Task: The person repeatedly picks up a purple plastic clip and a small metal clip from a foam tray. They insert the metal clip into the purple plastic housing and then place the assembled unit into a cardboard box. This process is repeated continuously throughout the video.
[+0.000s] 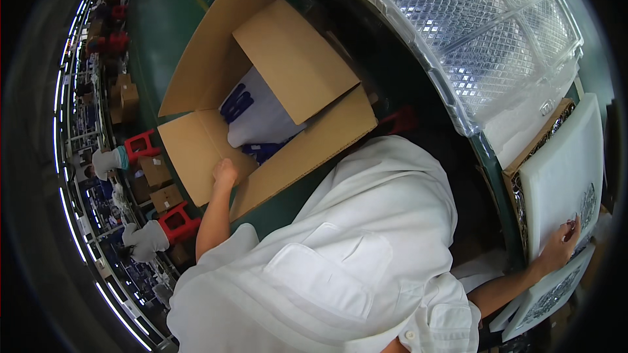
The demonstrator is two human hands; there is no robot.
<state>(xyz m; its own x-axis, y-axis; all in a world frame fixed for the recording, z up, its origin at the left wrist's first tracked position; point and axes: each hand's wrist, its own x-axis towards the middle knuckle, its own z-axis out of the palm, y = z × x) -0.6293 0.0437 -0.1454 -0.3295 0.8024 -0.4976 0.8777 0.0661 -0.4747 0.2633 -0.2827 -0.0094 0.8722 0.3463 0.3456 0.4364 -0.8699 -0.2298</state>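
Observation:
A large cardboard box (307, 147) stands with its flaps spread. Inside lie a pale sheet or bag (261, 108) and dark blue pieces (237, 103), whose kind I cannot make out. My left hand (226, 173) is closed on the lower edge of the box's left flap (196, 150). Far to the right, my right hand (559, 248) is against a thick white slab-like tray (566, 170), beside a patch of small shiny grey pieces (588, 204). Its fingers are pinched together, with a small dark bit showing at the tips; I cannot tell what it is.
A clear plastic tray with a diamond pattern (484, 33) covers the upper right. Below my right hand is another white tray with small pieces (549, 297). At left, people in pale tops (147, 242) work near red stools (178, 223), stacked cartons (156, 171) and lit benches.

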